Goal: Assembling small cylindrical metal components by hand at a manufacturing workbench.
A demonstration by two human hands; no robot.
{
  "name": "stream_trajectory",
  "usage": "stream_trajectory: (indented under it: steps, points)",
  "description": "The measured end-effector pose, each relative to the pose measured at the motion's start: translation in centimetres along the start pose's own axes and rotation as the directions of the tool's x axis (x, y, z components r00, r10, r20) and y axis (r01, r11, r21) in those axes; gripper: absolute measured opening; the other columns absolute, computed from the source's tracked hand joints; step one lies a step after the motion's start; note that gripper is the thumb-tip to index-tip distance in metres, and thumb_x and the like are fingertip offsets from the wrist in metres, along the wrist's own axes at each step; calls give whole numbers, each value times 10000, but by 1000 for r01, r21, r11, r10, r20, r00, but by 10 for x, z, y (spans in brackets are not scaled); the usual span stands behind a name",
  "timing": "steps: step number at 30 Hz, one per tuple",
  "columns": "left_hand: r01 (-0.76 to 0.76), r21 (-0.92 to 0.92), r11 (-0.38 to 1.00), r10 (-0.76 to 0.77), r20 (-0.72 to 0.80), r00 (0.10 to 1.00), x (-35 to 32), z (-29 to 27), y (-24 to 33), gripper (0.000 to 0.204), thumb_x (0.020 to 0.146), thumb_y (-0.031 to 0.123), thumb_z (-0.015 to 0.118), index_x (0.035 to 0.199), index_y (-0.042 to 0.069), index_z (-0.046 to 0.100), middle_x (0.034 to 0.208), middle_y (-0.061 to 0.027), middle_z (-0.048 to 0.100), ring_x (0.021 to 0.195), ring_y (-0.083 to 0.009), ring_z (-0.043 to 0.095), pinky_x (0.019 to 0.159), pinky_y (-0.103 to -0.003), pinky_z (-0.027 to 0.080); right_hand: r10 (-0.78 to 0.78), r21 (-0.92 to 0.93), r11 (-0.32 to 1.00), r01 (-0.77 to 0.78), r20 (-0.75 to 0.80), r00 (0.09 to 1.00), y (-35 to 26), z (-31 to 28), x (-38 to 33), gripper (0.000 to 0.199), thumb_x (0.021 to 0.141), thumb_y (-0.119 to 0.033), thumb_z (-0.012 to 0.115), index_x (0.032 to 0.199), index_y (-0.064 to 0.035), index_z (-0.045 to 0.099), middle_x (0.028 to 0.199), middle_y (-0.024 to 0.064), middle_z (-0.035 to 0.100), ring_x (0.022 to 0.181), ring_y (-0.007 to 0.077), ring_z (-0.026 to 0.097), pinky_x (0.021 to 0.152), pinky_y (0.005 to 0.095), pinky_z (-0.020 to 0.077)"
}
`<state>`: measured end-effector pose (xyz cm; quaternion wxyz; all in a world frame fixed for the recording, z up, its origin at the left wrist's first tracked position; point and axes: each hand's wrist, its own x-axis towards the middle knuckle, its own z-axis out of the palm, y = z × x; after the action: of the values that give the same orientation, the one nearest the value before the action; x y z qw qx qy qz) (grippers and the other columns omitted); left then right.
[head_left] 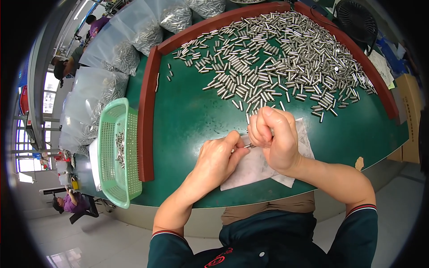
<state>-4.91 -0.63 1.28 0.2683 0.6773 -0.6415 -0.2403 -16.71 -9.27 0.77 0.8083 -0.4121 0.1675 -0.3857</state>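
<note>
My left hand [218, 157] pinches a small shiny metal pin [249, 146] between thumb and fingertips, over the green tabletop. Close beside it, my right hand [278, 139] is raised with its fingers curled in. What the right fingers hold, if anything, is hidden by the hand itself. Beneath both hands lies a stained white cloth [243, 172]. Just beyond them a wide heap of short silvery metal pins [286, 58] spreads over the table, thickest toward the far right.
Dark red wooden rails [147, 120] border the table [187, 111]. Left of the rail stands a light green plastic basket [134, 178] with some pins inside. Clear bags [117, 53] of metal parts line the far left. A black fan [356, 20] stands far right. Other people work at left.
</note>
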Motion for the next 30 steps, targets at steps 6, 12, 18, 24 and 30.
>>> stream_trajectory:
  steps: [6, 12, 18, 24, 30]
  points:
    - [89, -144, 986, -86, 28, 996, 1, -11, -1, 150, 761, 81, 614, 734, 14, 482, 599, -79, 539, 513, -203, 518, 457, -295, 393, -11, 24, 1000, 11, 3, 1000, -6, 2, 2, 390, 865, -213, 346, 499, -85, 303, 435, 9, 290, 406, 85, 206, 402, 244, 197]
    - [267, -949, -171, -118, 288, 950, 7, -28, -27, 166, 864, 187, 535, 798, 70, 436, 737, -25, 430, 500, -25, 269, 441, -153, 249, 27, 101, 994, -32, 49, 998, -4, -1, -6, 391, 881, -174, 347, 509, -71, 288, 468, -4, 291, 429, 79, 248, 421, 236, 210]
    - [251, -952, -173, -200, 283, 938, 13, -24, -33, 173, 874, 148, 508, 995, 25, 512, 761, -48, 541, 473, -30, 317, 432, -160, 264, 29, 78, 996, -33, 58, 998, -3, 0, -2, 393, 881, -183, 354, 510, -71, 291, 462, 0, 291, 424, 80, 236, 419, 239, 203]
    - [188, -959, -210, -287, 245, 926, 6, -39, -28, 231, 912, 237, 436, 969, 23, 501, 626, 12, 379, 471, -38, 276, 423, -172, 235, 56, 105, 993, -60, 34, 998, -2, 7, 0, 398, 879, -197, 360, 507, -72, 292, 453, 9, 289, 411, 90, 226, 412, 246, 195]
    - [102, 137, 985, 77, -891, 448, -10, -108, -33, 144, 859, 134, 513, 858, -3, 559, 682, -93, 580, 552, -213, 539, 515, -305, 416, 38, 96, 994, -42, 42, 998, -1, 2, -2, 394, 884, -212, 340, 513, -87, 291, 440, -1, 267, 394, 80, 190, 389, 240, 169]
